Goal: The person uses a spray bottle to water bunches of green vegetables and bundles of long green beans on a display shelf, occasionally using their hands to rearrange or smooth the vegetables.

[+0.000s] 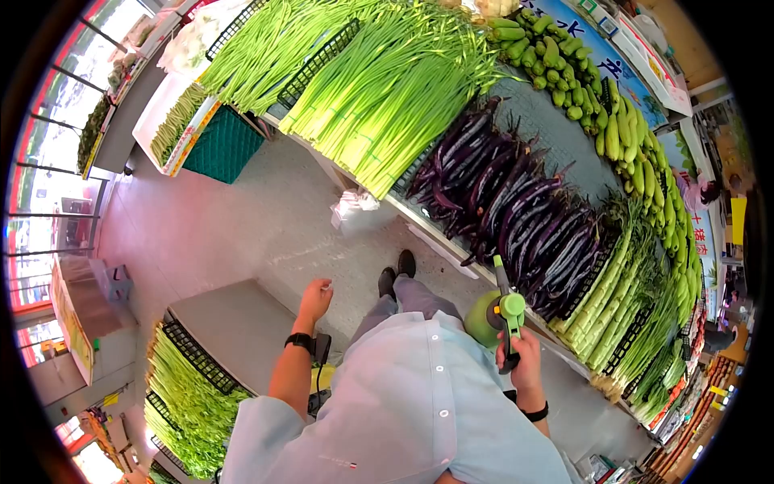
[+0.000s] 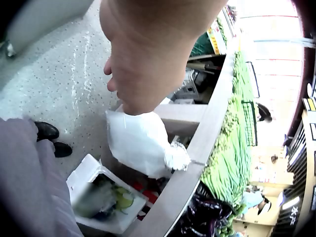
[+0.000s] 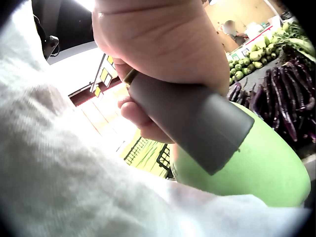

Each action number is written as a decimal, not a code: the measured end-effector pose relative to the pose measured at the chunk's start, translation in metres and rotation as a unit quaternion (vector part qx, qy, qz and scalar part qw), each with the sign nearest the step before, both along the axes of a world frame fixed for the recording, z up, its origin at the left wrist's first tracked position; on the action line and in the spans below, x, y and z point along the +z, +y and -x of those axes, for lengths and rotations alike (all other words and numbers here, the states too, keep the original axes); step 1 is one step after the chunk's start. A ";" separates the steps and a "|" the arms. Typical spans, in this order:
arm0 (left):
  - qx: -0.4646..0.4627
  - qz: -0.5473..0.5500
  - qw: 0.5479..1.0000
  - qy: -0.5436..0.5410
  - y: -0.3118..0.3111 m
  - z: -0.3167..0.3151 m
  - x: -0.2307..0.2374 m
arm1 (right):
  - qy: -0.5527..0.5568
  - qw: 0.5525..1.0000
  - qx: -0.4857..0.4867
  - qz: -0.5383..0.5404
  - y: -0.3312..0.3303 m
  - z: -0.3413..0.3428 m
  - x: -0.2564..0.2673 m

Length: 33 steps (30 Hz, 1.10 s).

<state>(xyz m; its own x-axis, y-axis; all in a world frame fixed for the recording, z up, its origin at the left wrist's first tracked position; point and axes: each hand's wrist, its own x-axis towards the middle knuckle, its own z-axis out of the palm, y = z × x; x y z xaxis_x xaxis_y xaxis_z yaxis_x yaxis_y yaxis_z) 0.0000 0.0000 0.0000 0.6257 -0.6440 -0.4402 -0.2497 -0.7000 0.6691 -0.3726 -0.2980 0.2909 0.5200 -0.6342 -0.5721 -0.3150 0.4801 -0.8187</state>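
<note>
Free room extends over the floor (image 1: 214, 206) between the left hand (image 1: 316, 300) and the table (image 1: 421, 220); the white bag (image 1: 355, 211) obstructs this passage beside the table's rim. The left wrist view adds a white box (image 2: 83, 181) low beside the bag. A grey strip (image 1: 576, 149) between the eggplants (image 1: 524, 218) and the green gourds (image 1: 568, 77) admits fingers from above, whereas the heaped eggplants bar a low approach from the near rim. The spray bottle (image 1: 482, 319), held in the right hand (image 1: 524, 356), occupies the room before the shirt (image 1: 403, 387); its nozzle's clearance from the table cannot be determined.
</note>
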 end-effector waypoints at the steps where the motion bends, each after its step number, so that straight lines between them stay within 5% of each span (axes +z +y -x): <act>1: 0.034 0.007 0.999 0.010 0.005 0.006 -0.004 | -0.023 1.000 0.002 -0.011 -0.011 -0.011 0.005; 4: 0.087 -0.028 0.996 0.022 0.032 0.028 0.002 | -0.074 0.997 0.015 -0.035 -0.024 -0.033 0.015; 7: 0.104 -0.113 0.988 0.033 0.080 -0.029 0.031 | -0.101 0.991 0.013 -0.086 -0.027 -0.108 0.004; 12: 0.089 -0.135 0.986 0.040 0.117 -0.068 -0.021 | -0.113 0.991 0.042 -0.060 -0.025 -0.166 0.005; 18: 0.098 -0.179 0.978 0.034 0.141 -0.201 -0.025 | -0.106 0.993 -0.046 0.007 0.022 -0.268 -0.017; 25: 0.105 -0.073 0.991 0.049 0.175 -0.367 -0.018 | -0.135 0.965 -0.223 -0.009 0.092 -0.387 0.007; 33: 0.086 -0.102 0.989 0.058 0.203 -0.501 -0.045 | -0.186 0.963 -0.193 -0.009 0.134 -0.479 0.037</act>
